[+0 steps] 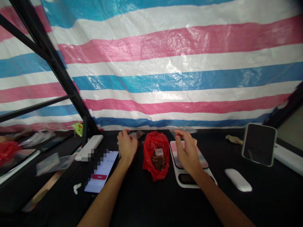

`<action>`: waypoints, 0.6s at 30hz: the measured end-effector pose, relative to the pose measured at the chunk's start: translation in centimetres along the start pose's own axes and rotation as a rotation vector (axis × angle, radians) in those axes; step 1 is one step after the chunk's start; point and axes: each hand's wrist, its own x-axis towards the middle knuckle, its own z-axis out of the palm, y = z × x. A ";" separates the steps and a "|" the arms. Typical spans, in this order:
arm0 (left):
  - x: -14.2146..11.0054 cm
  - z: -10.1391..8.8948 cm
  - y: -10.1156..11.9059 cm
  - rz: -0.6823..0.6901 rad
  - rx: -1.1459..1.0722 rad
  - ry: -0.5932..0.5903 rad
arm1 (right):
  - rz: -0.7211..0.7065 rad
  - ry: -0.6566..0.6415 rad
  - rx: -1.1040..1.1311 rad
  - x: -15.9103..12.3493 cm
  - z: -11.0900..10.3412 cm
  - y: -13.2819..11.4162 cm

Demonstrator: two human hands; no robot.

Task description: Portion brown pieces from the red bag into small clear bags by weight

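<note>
Your left hand rests at the far edge of the black surface, its fingers curled down beside a small clear plastic bag with dark contents; you cannot tell from this view whether they have hold of it. Your right hand hangs over a white digital kitchen scale with a pink-tinted platform, its fingers loosely spread and holding nothing, close to a flat clear plastic bag beyond the scale. Between your hands sits one crumpled red plastic bag, open at the top, with brown pieces and a small clear packet inside. As things lie, the brown pieces are in the red bag, and the part of the platform your right hand leaves visible carries nothing. Counted, you have two hands, two clear bags by them, one red bag, one scale, and one smartphone with a blurred screen left of your left hand. To the right lie one white rounded oblong case and one dark-screened tablet in a pale green frame.
</note>
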 end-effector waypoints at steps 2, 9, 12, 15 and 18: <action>-0.6 -0.4 0.7 0.129 0.179 0.036 | -0.007 0.009 -0.013 0.1 0.0 0.1; -2.1 -0.3 2.0 0.444 0.274 -0.253 | 0.040 0.092 -0.117 1.1 -1.3 1.0; -2.4 0.5 1.3 0.466 0.276 -0.351 | 0.071 0.114 -0.124 1.5 -1.7 1.4; -2.6 1.0 0.7 0.479 0.251 -0.408 | 0.093 0.095 -0.146 1.5 -1.7 1.6; -2.6 0.9 0.7 0.479 0.267 -0.413 | 0.105 0.075 -0.186 1.3 -1.6 1.6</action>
